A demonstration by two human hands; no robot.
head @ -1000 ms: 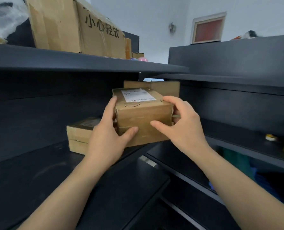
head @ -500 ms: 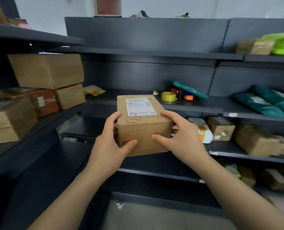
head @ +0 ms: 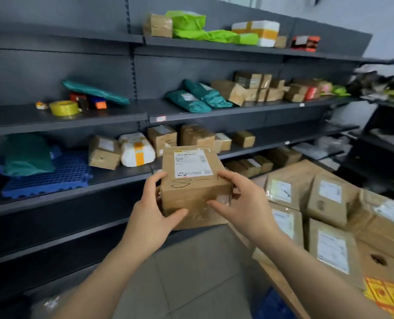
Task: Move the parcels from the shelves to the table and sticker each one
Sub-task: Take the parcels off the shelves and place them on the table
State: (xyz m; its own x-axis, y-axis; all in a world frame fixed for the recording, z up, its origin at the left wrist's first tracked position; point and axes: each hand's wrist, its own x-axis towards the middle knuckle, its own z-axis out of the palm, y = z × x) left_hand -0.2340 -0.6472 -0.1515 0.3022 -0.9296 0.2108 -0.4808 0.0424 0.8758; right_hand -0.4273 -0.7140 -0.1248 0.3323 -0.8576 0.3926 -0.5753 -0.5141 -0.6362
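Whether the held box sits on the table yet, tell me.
No, the left hand and right hand hold the box in the air beside the table.

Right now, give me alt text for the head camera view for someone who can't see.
A cardboard parcel with a shipping label is gripped at its sides by the left hand and right hand, before dark shelves of boxes and teal mailer bags. More labelled parcels lie piled at lower right.

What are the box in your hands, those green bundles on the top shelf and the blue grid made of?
The box looks like matte brown cardboard, with a white paper label and shiny clear tape. The green bundles are probably thin plastic film: glossy and crumpled. The blue grid seems moulded hard plastic, with square holes.
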